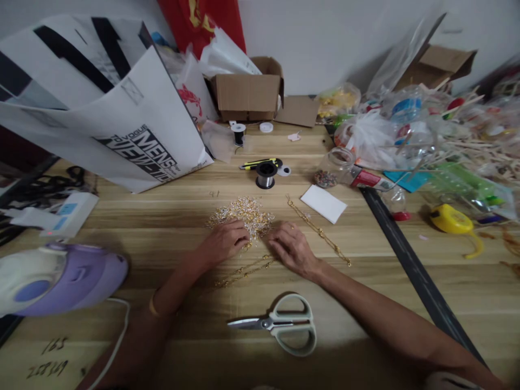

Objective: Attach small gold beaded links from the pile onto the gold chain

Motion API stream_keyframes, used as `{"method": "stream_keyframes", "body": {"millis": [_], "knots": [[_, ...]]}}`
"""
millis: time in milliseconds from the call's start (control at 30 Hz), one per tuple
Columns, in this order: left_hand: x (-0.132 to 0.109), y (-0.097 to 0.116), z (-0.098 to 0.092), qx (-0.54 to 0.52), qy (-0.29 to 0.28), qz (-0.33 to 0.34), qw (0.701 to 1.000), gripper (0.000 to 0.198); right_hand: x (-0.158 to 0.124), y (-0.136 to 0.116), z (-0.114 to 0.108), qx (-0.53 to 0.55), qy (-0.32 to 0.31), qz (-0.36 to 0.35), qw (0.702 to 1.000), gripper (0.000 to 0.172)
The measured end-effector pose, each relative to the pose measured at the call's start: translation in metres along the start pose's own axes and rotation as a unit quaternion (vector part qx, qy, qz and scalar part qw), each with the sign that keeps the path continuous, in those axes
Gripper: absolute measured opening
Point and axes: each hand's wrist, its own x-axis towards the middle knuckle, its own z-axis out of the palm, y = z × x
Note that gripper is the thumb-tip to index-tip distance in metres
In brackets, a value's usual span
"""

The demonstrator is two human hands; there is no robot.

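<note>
A pile of small gold and clear beads (244, 212) lies in the middle of the wooden table. My left hand (227, 238) rests at the pile's lower left edge, fingers curled inward; what its fingertips hold, if anything, is too small to make out. At the lower right edge of the pile is my right hand (292, 246), its fingers bent and their tips partly hidden. A gold chain (246, 271) runs on the table just below both hands, one end close to my right hand. Another gold chain (320, 233) stretches out to the right of that hand.
Scissors (276, 322) lie nearest me. Behind the pile sit a wire spool (266, 174), a yellow cutter (255, 163) and a glass jar (335, 167). A purple iron-like appliance (73, 276) and a paper bag (134, 124) stand left; a tape measure (450, 218) and plastic clutter are right.
</note>
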Motion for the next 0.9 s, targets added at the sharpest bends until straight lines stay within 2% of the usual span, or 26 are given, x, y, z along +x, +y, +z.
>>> {"method": "stream_keyframes", "body": {"millis": [133,367,700,900], "knots": [[-0.0001,-0.0012,0.0007,-0.023,0.024,0.000,0.999,0.016,-0.0011,0.0007,0.0007,0.001,0.001,0.003,1.000,0.009],[0.0009,-0.0067,-0.0005,-0.124,0.106,-0.032,0.986,0.009,-0.0011,0.0006,0.0004,0.003,0.005,0.000,1.000,0.010],[0.0005,-0.0082,-0.0011,-0.182,0.067,-0.096,0.976,0.009,-0.0009,0.0012,0.0007,0.001,0.006,-0.002,1.000,0.010],[0.0007,-0.0066,0.0003,-0.150,0.063,-0.069,0.984,0.010,-0.0008,0.0011,0.0004,0.006,-0.002,0.004,1.000,0.010]]}}
